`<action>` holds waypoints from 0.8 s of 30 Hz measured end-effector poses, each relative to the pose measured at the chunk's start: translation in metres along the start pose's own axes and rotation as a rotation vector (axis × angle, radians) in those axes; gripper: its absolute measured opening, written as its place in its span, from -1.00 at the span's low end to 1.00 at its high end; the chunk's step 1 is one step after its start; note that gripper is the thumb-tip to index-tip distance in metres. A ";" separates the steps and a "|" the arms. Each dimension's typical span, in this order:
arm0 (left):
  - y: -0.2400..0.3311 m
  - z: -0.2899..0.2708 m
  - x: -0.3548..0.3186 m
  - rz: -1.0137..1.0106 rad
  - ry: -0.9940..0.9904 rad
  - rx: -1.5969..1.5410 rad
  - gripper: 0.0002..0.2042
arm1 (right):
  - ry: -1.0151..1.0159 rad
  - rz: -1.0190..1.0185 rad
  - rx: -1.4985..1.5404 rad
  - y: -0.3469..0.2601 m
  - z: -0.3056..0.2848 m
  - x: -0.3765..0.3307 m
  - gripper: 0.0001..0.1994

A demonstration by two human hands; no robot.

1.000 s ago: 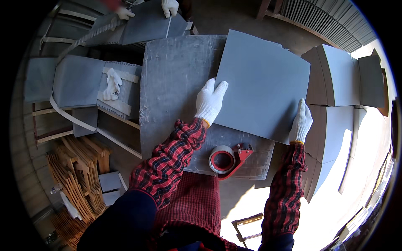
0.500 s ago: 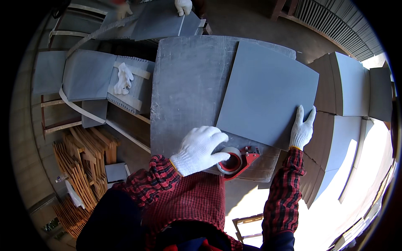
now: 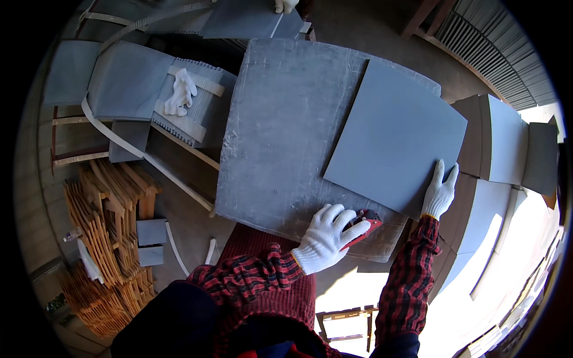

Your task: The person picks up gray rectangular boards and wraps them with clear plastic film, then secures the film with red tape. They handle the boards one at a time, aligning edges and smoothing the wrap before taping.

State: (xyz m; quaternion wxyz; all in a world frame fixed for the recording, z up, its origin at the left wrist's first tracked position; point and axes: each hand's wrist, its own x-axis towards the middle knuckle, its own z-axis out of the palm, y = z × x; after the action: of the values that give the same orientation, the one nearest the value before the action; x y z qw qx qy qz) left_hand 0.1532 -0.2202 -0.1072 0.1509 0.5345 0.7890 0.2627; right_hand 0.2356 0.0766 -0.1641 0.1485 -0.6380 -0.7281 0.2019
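Observation:
My left hand (image 3: 325, 238), in a white knit glove, is closed over a red tape dispenser (image 3: 371, 227) at the table's near edge. The tape roll is mostly hidden under the fingers; red frame shows past the thumb. My gloved right hand (image 3: 440, 191) lies at the right edge of a smooth grey square slab (image 3: 397, 140), its fingers stretched out and parted, touching the slab near its closest corner. The slab lies flat and slightly turned on a scuffed grey tabletop (image 3: 280, 131).
Stacked grey slabs (image 3: 507, 140) stand right of the table. At the left are a slab bundle with white gloves (image 3: 181, 94) on it, long pale strips, and wooden frames (image 3: 113, 215) on the floor. Another person's gloved hand (image 3: 286, 6) rests on a slab at the top.
My left hand has moved right, from beside the tape dispenser to closing over it. My right hand stays at the slab's edge. The whole view has shifted slightly.

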 end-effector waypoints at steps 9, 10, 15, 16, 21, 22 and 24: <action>-0.063 -0.057 -0.055 -0.275 0.115 0.079 -0.22 | 0.008 -0.029 0.101 0.001 -0.004 -0.005 -0.25; -0.075 -0.064 -0.058 -0.319 0.129 0.100 -0.21 | 0.008 -0.035 0.110 -0.001 -0.005 -0.007 -0.25; -0.122 -0.089 -0.060 -0.554 0.300 0.154 -0.15 | 0.010 -0.067 0.150 0.007 -0.012 -0.031 -0.31; -0.131 -0.091 -0.060 -0.570 0.312 0.167 -0.14 | -0.030 -0.018 0.169 0.009 -0.015 -0.037 -0.33; -0.137 -0.091 -0.061 -0.613 0.296 0.147 -0.12 | -0.051 -0.004 0.135 0.021 -0.021 -0.055 -0.31; -0.138 -0.093 -0.063 -0.624 0.299 0.147 -0.12 | -0.056 -0.010 0.142 0.021 -0.021 -0.056 -0.31; -0.138 -0.094 -0.061 -0.601 0.304 0.116 -0.13 | -0.078 0.012 0.161 0.015 -0.027 -0.062 -0.32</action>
State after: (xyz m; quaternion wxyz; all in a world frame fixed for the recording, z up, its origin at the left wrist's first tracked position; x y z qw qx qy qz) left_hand 0.0223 -0.3399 -0.1121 0.0718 0.2404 0.9383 0.2379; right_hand 0.2707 0.0196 -0.1449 0.1697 -0.6202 -0.7108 0.2852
